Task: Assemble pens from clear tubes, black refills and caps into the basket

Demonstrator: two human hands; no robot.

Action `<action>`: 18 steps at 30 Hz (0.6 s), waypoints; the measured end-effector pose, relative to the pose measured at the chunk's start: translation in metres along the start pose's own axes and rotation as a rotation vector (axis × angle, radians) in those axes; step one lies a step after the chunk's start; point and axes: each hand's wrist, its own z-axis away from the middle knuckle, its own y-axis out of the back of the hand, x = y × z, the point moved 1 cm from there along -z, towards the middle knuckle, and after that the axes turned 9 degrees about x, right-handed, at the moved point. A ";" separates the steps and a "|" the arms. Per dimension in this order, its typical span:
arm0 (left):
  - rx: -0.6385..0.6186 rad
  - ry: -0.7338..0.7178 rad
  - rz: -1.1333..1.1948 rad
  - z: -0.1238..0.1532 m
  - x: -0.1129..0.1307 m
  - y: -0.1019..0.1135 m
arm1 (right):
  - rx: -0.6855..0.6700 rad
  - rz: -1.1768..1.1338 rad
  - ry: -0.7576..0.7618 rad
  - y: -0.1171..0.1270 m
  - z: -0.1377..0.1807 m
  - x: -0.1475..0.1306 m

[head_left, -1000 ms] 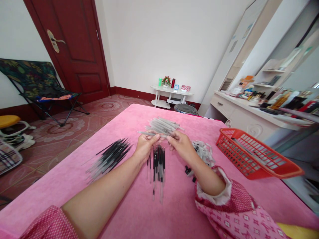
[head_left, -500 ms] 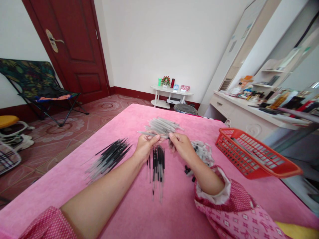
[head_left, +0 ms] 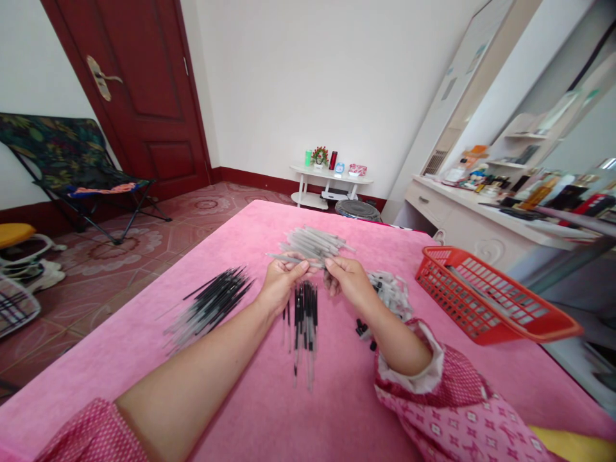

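Between the fingers of my left hand [head_left: 279, 282] lies a thin grey pen-like stick [head_left: 283, 258], its pointed end toward the left. My right hand [head_left: 350, 277] pinches at the stick's right end, where the fingertips hide any detail. Just beyond both hands is a pile of pale grey sticks [head_left: 315, 240]. Below them, several slim black-and-clear sticks [head_left: 305, 314] lie side by side, pointing toward me. A larger bundle of similar black-and-grey sticks [head_left: 212, 305] lies left of my left forearm. Small clear caps [head_left: 392, 292] and black caps [head_left: 362, 329] sit beside my right forearm.
A red plastic basket [head_left: 481, 301] with some long pale items stands on the right of the pink-covered table [head_left: 337, 410]. Past the table are a white side table [head_left: 308, 172], a crowded dresser [head_left: 520, 224] and a folding chair [head_left: 72, 167].
Almost nothing differs. Both hands keep the same hold on the stick, with only a slight shift of my right fingers.
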 end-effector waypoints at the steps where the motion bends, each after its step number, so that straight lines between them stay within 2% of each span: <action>1: -0.007 0.002 0.002 0.000 0.000 0.000 | -0.017 -0.030 -0.042 0.000 0.000 0.001; 3: -0.010 0.004 0.008 0.000 0.000 -0.001 | -0.023 -0.048 -0.064 -0.001 -0.001 0.002; 7: 0.003 0.011 0.003 -0.001 -0.001 -0.001 | 0.006 0.025 0.027 -0.001 -0.001 0.001; 12: -0.001 0.011 -0.009 -0.001 -0.001 0.000 | -0.023 0.051 -0.043 0.000 0.000 0.001; 16: 0.008 0.001 0.007 -0.002 0.000 0.001 | 0.034 -0.005 0.033 0.001 -0.001 0.001; 18: -0.009 -0.002 0.006 -0.002 -0.001 0.001 | 0.019 -0.077 -0.013 0.000 -0.001 0.003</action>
